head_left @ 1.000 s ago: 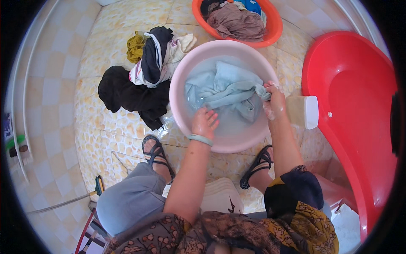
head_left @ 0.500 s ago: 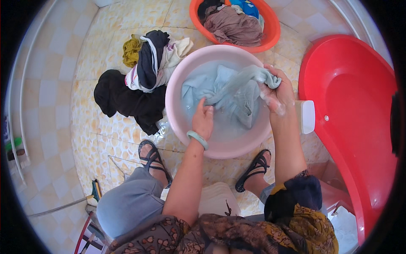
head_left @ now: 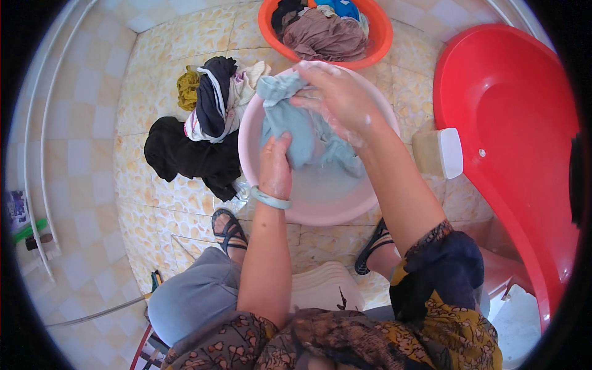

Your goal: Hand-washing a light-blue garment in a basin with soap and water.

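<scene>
A wet light blue garment (head_left: 295, 139) is partly lifted over the pink basin (head_left: 248, 185), its lower folds lying in cloudy water (head_left: 320, 200). My left hand (head_left: 275, 169), with a pale green bangle on the wrist, grips the garment at the basin's left side, thumb on top. My right hand (head_left: 339, 102), wet and with a little foam on it, reaches across the basin. Its fingers and thumb lie around the bunched upper end of the garment near the far left rim, and the fingers are fairly straight.
Beyond the basin stands an orange tub (head_left: 387, 43) of clothes. Left of it lie black clothing (head_left: 191, 151), a dark and white pile (head_left: 216, 102) and a mustard cloth (head_left: 187, 88). A white-lidded container (head_left: 452, 154) and a red baby bath (head_left: 512, 135) stand at the right.
My right hand has swung from the right rim to the far left with the garment's end. The garment has been drawn up and leftward. My left hand has moved slightly left and now grips it.
</scene>
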Demonstrator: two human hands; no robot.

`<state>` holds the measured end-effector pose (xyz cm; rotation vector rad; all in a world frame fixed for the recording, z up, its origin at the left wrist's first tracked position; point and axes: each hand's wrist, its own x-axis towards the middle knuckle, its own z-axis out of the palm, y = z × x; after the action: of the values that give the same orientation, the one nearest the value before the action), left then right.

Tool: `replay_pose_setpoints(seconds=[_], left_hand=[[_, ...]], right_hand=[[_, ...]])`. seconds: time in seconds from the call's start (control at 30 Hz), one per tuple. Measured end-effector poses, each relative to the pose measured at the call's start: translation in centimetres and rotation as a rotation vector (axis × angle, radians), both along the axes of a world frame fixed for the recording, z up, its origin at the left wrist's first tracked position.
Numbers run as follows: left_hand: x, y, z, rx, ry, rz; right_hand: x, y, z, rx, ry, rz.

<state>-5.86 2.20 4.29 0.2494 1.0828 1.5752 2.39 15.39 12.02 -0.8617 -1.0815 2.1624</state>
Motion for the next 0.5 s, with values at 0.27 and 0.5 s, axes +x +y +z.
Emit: replay_pose_setpoints(seconds=[0.27, 0.5], left_hand=[[-0.1, -0.8, -1.2, 0.051, -0.365, 0.030], [-0.2, -0.8, -0.5, 0.113, -0.418, 0.056]], right_hand=[[5.3, -2.5, -8.3, -0.153, -0.202, -0.203], [7.0, -10.1, -12.9, -0.167, -0.337, -0.085]])
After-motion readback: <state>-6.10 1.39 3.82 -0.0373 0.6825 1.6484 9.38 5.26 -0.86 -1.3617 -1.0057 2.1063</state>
